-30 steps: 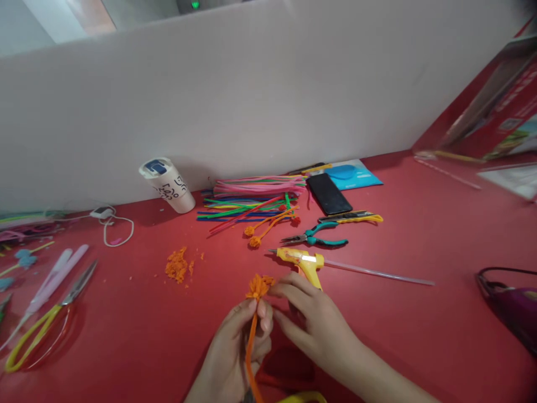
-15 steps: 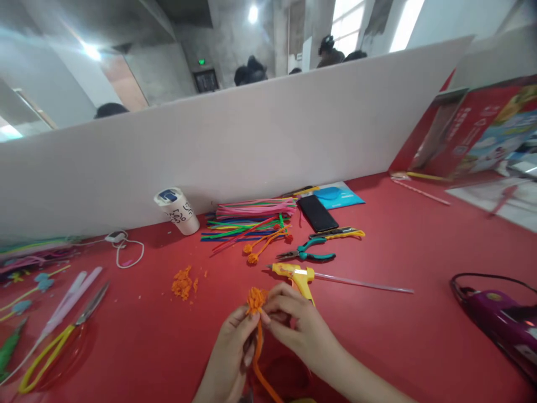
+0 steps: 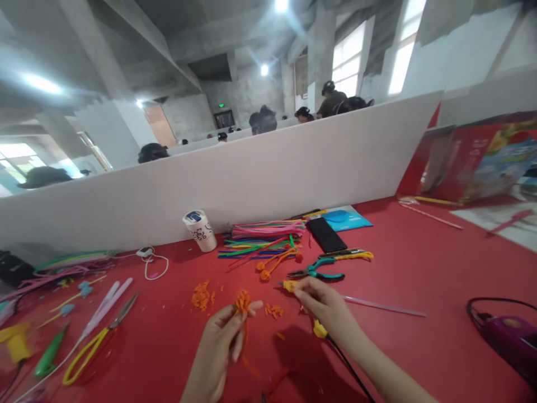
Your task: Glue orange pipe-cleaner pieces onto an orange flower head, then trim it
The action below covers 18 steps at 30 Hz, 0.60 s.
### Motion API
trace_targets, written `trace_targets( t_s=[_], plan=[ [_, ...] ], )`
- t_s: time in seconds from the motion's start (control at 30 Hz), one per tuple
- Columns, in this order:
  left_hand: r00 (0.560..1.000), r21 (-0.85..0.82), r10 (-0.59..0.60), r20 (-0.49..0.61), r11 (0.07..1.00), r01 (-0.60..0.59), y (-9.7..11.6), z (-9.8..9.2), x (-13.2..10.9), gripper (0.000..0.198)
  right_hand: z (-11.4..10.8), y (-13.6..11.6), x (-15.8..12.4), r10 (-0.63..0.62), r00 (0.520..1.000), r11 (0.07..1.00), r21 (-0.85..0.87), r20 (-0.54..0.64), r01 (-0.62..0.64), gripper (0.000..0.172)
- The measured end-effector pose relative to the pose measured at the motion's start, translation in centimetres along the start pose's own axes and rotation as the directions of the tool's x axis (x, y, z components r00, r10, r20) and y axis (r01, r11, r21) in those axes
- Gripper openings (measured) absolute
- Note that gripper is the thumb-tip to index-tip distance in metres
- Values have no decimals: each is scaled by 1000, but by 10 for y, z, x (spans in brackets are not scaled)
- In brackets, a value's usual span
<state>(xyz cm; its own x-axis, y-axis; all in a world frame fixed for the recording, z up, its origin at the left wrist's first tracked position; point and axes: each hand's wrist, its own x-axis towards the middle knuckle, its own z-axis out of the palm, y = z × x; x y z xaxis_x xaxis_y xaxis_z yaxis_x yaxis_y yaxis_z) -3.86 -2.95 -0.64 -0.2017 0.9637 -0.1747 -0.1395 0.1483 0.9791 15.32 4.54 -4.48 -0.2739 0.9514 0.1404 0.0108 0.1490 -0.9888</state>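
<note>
My left hand pinches an orange fuzzy flower made of pipe cleaner, its long stem hanging down below the fingers. To the right, my right hand is closed around a yellow hot glue gun, hiding most of its body. A clear glue stick sticks out of the gun's back. Small orange clippings lie on the red table between my hands, and a bigger pile of orange fuzz sits left of the flower.
Behind the hands are teal pliers, a yellow cutter, a phone, pipe cleaners and a white cup. Scissors and another yellow glue gun lie left. A purple device stands right; a white partition runs behind.
My right hand has left the orange flower and moved right onto the yellow glue gun. My left hand keeps the flower. The view has tilted upward and shifted left.
</note>
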Motion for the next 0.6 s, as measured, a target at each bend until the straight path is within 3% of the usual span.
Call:
trace_targets(
  t_s=[0.07,0.17,0.27,0.3,0.37,0.47,0.6],
  plan=[
    [993,-105,-83,82,990,91,5,-6,-3,18,6,-4,-3,-25,998,999,-26,60,27,8],
    [974,-219,-170,153,955,201,10,-8,-8,18,20,-17,-12,-15,980,999,-37,197,23,41],
    [952,-263,-211,220,927,266,8,-4,-10,19,35,-29,-17,20,915,999,33,403,-36,67],
    [946,-265,-211,245,924,274,7,-3,-11,20,39,-32,-16,18,886,997,61,464,-52,64],
    [937,-264,-200,286,924,277,4,-1,-11,19,45,-34,-13,5,853,995,82,522,-56,42],
    [930,-261,-184,318,926,272,2,-3,-10,17,44,-35,-9,17,870,1000,7,493,-23,7],
    [936,-244,-148,320,941,233,7,-13,-9,16,28,-41,-12,60,906,995,-101,419,-19,24]
  ],
)
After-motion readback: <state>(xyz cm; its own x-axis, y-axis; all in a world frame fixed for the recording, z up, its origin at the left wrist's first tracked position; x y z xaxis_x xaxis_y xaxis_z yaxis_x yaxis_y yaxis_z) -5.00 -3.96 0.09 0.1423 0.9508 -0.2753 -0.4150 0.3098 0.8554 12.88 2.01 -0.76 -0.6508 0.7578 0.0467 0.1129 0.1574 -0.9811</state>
